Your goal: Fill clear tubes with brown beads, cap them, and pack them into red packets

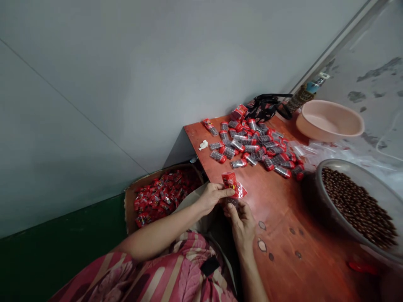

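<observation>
A: Hands?
B: Both raised over the near edge of the surface [283,256]. Left hand [214,197] and right hand [242,224] share one red packet [234,186].

A: Fingers?
B: Together, clamped on the packet. Left fingers [225,193] pinch its side. Right fingers [233,209] pinch its lower end, where dark contents show, partly hidden.

A: Packet position?
B: Between the hands, held up. Can't tell if it touches the surface.

A: Rest of the layout?
B: Clear tubes [252,147] with red caps and dark fill lie heaped on the surface, ahead of the hands. Large bowl [343,165] of brown beads [355,205] sits to the right. Pink basin [330,121] is past the tubes, near the far corner, with black bag [267,107] beside them. Cardboard box [129,205] sits left of the surface, lower down, full of red packets [166,197]. Pink striped cloth [185,272] lies below the forearms.
</observation>
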Demonstrator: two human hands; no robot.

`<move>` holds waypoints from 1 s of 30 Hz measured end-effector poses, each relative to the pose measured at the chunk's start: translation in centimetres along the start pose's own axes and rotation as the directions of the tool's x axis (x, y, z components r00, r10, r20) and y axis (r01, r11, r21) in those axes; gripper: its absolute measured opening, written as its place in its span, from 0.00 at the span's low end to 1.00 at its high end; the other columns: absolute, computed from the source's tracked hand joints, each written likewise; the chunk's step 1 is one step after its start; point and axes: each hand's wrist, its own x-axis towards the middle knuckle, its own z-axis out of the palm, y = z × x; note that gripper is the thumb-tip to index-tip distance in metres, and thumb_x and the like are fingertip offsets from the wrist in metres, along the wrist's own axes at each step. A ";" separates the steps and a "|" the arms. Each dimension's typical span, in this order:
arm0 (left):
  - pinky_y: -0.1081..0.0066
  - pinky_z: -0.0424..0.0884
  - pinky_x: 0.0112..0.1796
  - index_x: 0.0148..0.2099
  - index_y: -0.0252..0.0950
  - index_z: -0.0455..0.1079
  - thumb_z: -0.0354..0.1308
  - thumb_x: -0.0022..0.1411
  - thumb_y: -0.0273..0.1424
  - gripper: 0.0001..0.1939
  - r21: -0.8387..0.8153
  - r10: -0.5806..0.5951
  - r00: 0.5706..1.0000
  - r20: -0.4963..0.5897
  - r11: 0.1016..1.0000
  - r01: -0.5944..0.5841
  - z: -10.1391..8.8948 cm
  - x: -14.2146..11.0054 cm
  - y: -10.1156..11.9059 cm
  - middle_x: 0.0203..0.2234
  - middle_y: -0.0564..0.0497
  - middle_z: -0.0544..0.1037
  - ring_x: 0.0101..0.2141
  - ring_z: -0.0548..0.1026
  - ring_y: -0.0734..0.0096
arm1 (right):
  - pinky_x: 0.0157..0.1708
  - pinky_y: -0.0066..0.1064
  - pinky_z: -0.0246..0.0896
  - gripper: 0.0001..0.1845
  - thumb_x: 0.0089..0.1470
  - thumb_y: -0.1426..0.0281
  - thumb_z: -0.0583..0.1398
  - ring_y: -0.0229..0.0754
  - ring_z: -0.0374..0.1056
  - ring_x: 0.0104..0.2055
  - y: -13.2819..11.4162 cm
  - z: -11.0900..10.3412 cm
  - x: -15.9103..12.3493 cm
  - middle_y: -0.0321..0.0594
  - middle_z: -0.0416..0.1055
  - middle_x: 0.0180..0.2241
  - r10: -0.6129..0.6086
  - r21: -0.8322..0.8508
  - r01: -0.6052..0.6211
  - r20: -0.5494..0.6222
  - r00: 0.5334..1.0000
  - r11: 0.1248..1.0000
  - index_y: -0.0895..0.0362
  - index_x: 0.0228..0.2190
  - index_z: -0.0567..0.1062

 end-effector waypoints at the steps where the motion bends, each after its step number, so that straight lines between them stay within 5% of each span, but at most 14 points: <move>1: 0.74 0.63 0.25 0.26 0.26 0.71 0.66 0.41 0.38 0.17 0.030 0.002 1.000 0.014 1.000 -0.003 -0.1 0.0 0.1 0.18 0.51 0.71 0.19 0.67 0.78 | 0.26 0.30 0.66 0.15 0.45 0.64 0.62 0.38 0.67 0.26 -0.1 -0.1 0.1 0.36 0.71 0.28 0.038 0.057 -0.040 0.034 0.999 0.998 0.57 0.36 0.70; 5: 0.75 0.62 0.24 0.25 0.26 0.71 0.64 0.43 0.40 0.18 0.154 -0.008 0.995 0.096 0.988 -0.007 -0.3 0.1 0.6 0.18 0.50 0.71 0.19 0.66 0.77 | 0.20 0.28 0.64 0.14 0.44 0.63 0.63 0.37 0.68 0.21 -0.2 -0.4 0.5 0.36 0.70 0.25 0.168 0.274 -0.214 0.180 0.969 0.938 0.58 0.32 0.71; 10: 0.77 0.58 0.21 0.23 0.28 0.72 0.63 0.43 0.42 0.18 0.306 0.110 0.994 0.003 0.946 -0.106 0.2 -0.2 0.6 0.15 0.53 0.69 0.18 0.64 0.79 | 0.26 0.29 0.67 0.16 0.42 0.66 0.64 0.37 0.69 0.28 0.0 0.1 0.2 0.37 0.72 0.30 0.025 0.158 -0.012 -0.081 0.996 0.987 0.56 0.36 0.70; 12: 0.77 0.58 0.19 0.24 0.28 0.72 0.62 0.43 0.42 0.19 0.295 0.108 0.994 -0.015 0.951 -0.098 0.5 -0.5 0.4 0.15 0.53 0.69 0.16 0.64 0.79 | 0.25 0.29 0.67 0.18 0.42 0.67 0.65 0.38 0.70 0.28 0.1 0.2 0.1 0.36 0.72 0.30 0.006 0.177 0.015 -0.118 0.993 0.984 0.56 0.36 0.68; 17: 0.76 0.59 0.17 0.25 0.26 0.71 0.62 0.44 0.43 0.20 0.168 0.056 0.998 0.019 0.984 -0.059 0.9 -0.7 0.0 0.15 0.50 0.70 0.15 0.64 0.78 | 0.15 0.23 0.59 0.14 0.44 0.65 0.63 0.34 0.66 0.18 0.0 -0.2 0.8 0.34 0.71 0.23 0.125 0.371 -0.167 0.135 0.983 0.913 0.57 0.33 0.67; 24: 0.77 0.61 0.20 0.24 0.27 0.70 0.65 0.42 0.39 0.17 0.128 0.046 0.996 -0.072 0.991 -0.037 0.9 -0.8 -0.6 0.17 0.52 0.70 0.18 0.65 0.79 | 0.22 0.29 0.67 0.19 0.42 0.67 0.65 0.37 0.69 0.24 -0.1 -0.2 0.4 0.35 0.72 0.27 0.033 0.217 -0.021 -0.050 0.998 0.976 0.56 0.36 0.65; 30: 0.76 0.59 0.17 0.24 0.30 0.68 0.63 0.45 0.41 0.17 0.091 0.049 0.996 -0.070 0.995 -0.042 1.4 -1.5 -1.2 0.15 0.54 0.68 0.15 0.63 0.79 | 0.18 0.26 0.62 0.16 0.45 0.65 0.63 0.35 0.67 0.19 0.5 -0.2 0.6 0.32 0.71 0.22 0.100 0.297 -0.114 0.064 0.993 0.948 0.56 0.35 0.65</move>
